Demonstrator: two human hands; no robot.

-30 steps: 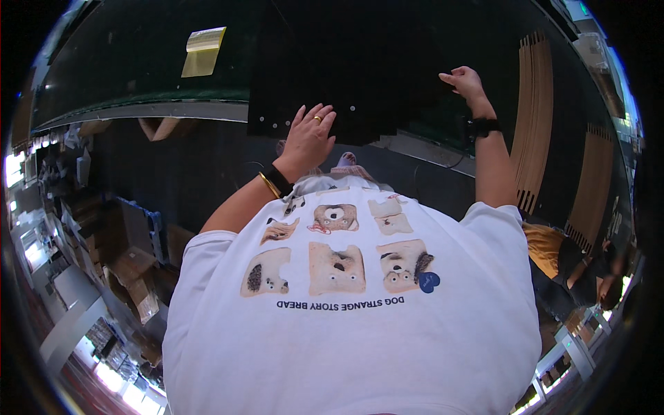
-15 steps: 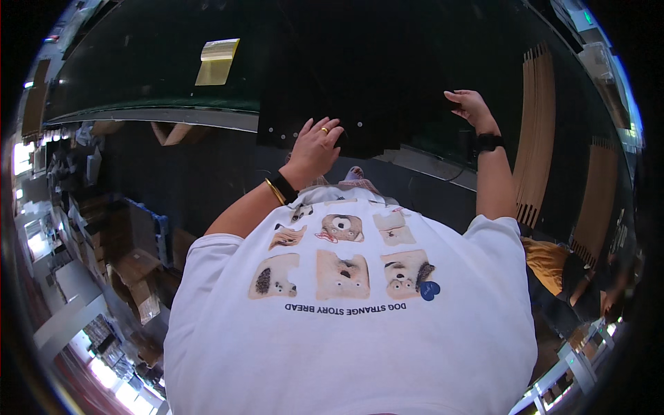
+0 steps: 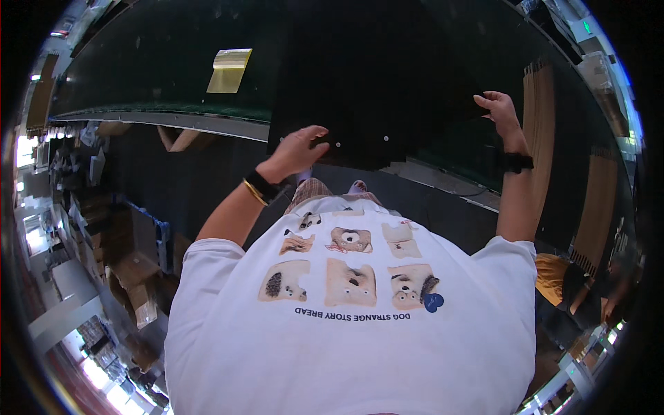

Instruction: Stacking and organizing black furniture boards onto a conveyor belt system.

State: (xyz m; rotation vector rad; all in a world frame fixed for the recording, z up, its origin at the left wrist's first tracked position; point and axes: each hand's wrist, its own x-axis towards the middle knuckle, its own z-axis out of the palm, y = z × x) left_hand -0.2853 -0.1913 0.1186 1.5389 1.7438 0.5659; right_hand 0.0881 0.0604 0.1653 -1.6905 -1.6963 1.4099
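Two hands on one black panel, a big flat dark sheet lying on the bench in front of me. Panel fills the middle of the view from 11 to 1 o'clock, its near edge running across just above my hands, small pale dots along that edge.

My left hand sits at the panel's near-left corner, about 10 o'clock from my chest. Fingers curled, thumb up, fingertips touching the edge. Can't tell whether they wrap under it or just press on it. Black band and thin gold bangle on that wrist.

My right hand is at the panel's right edge, about 1 o'clock. Fingers bent over the edge, palm facing in. Looks like contact, but a closed grip isn't confirmable from this angle. Black watch on that wrist.

Both arms are stretched forward, hands well apart, panel between them.

Yellow sticky sheet is on the bench surface at 11 o'clock, left of the panel, not touching it. Metal bench rim curves below it.

Stack of brown slatted boards stands at 2 o'clock, just right of my right hand. Cardboard boxes are on the floor at 8 o'clock. Another person's bare arm shows under the bench rim at 10 o'clock.
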